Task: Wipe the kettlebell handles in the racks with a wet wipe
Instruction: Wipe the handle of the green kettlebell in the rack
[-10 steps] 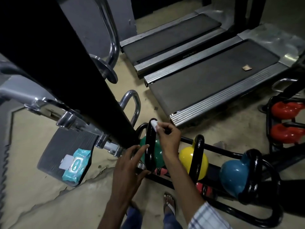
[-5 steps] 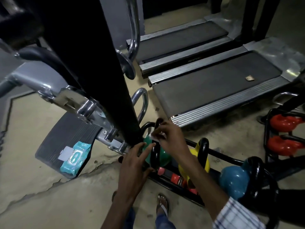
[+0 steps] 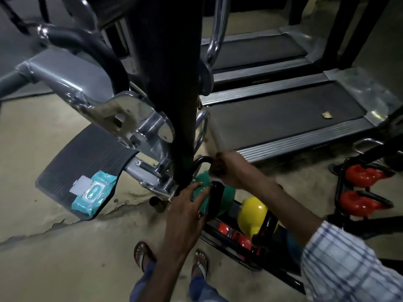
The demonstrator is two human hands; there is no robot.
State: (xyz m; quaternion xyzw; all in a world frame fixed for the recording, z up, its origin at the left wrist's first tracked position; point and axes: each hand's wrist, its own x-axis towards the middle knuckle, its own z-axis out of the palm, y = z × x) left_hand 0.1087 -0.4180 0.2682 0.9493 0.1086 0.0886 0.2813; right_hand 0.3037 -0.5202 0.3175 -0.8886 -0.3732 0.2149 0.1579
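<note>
Down near the floor, the right hand (image 3: 231, 171) was wrapped around the upper curve of the black handle (image 3: 214, 199) of a green kettlebell (image 3: 227, 192), fingers curled tight over it. A small white edge of the wet wipe (image 3: 214, 178) showed just beneath that hand, against the handle. The left hand (image 3: 187, 205) lay with its fingers straight and spread, their tips touching the green kettlebell's body and the lower part of the handle.

The green kettlebell sat at the left end of a low black rack (image 3: 231, 243), with a yellow kettlebell (image 3: 250, 214) just beside it to the right. Well apart on the right, two red kettlebells (image 3: 359, 175) rested one above the other in a second rack (image 3: 338, 188).

A thick black upright post (image 3: 174, 83) of a gym machine rose just left of the hands. On the machine's ribbed foot plate (image 3: 82, 158) lay a teal pack of wet wipes (image 3: 93, 196), its flap lifted. Two treadmills (image 3: 283, 118) stood behind the rack. A checked sleeve (image 3: 349, 269) covered the right forearm, and sandalled feet (image 3: 200, 262) stood on the concrete floor (image 3: 65, 258).
</note>
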